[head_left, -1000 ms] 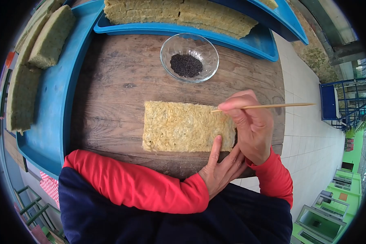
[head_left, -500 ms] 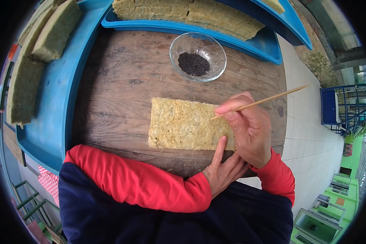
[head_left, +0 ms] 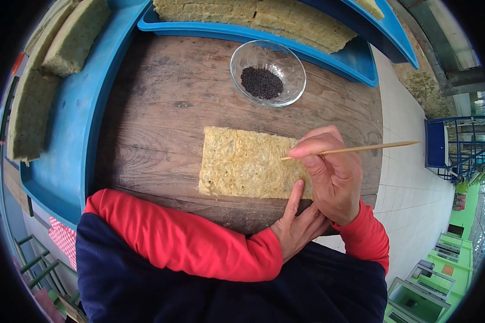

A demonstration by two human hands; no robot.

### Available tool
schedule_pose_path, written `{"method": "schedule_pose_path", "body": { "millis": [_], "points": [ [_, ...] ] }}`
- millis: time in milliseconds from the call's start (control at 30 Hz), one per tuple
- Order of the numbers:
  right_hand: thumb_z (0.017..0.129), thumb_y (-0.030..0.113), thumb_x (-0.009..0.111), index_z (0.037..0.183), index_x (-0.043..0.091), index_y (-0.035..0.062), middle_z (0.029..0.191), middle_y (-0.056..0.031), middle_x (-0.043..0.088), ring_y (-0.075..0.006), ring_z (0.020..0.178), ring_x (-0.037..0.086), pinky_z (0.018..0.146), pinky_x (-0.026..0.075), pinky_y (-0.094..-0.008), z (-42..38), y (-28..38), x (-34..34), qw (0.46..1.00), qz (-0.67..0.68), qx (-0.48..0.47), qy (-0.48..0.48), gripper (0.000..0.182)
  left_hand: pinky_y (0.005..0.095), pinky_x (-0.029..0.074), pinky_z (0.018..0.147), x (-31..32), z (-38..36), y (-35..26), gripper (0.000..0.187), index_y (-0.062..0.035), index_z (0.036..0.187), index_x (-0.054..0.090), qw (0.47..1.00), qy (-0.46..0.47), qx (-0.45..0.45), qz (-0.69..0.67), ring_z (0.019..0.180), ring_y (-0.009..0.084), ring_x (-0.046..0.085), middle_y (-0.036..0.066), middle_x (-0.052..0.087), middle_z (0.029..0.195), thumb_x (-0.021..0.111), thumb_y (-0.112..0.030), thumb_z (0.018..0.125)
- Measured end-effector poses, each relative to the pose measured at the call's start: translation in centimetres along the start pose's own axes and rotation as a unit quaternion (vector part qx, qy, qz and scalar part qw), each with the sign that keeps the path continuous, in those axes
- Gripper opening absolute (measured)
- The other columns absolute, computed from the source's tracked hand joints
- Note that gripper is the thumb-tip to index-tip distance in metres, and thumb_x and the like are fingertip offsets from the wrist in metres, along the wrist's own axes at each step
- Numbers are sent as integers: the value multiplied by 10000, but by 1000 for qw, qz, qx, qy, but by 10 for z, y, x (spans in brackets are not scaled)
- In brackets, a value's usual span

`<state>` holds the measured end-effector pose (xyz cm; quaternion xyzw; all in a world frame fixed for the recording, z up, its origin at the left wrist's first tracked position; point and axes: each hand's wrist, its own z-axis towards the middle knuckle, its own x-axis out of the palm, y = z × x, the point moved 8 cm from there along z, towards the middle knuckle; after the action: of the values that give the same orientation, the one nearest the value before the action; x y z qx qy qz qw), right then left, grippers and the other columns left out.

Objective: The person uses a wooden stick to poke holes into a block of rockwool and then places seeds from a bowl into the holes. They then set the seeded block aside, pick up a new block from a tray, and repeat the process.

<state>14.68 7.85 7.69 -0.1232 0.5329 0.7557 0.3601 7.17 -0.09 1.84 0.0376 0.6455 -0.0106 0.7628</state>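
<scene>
Slab (head_left: 245,161) lies partly beneath right grip (head_left: 334,175), clamped on stick (head_left: 374,147); left grip (head_left: 300,226), apart, touches slab.

Your right hand (head_left: 333,175) hides the right end of the yellowish, fibrous, rectangular slab (head_left: 248,164) and part of your left hand (head_left: 299,223). You can't single out the black grains (head_left: 261,82) in the round clear-glass bowl (head_left: 292,81); the top edge cuts off the long blue plastic tray (head_left: 357,58) beyond it.

Wooden stick (head_left: 372,147) in right hand (head_left: 335,175) less slanted in view than half a second ago
</scene>
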Motion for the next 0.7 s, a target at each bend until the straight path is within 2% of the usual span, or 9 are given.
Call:
{"method": "schedule_pose_path", "body": {
  "millis": [700],
  "points": [
    [846, 73, 633, 891, 685, 72, 767, -43, 642, -239, 756, 549, 659, 459, -326, 2, -1, 5, 999, -27, 0, 19, 69, 735, 178, 1040, 2, 0, -1, 529, -299, 1377, 419, 1000, 14, 1, 4, 1379, 246, 258, -5, 361, 1451, 451, -420, 863]
  ]
}}
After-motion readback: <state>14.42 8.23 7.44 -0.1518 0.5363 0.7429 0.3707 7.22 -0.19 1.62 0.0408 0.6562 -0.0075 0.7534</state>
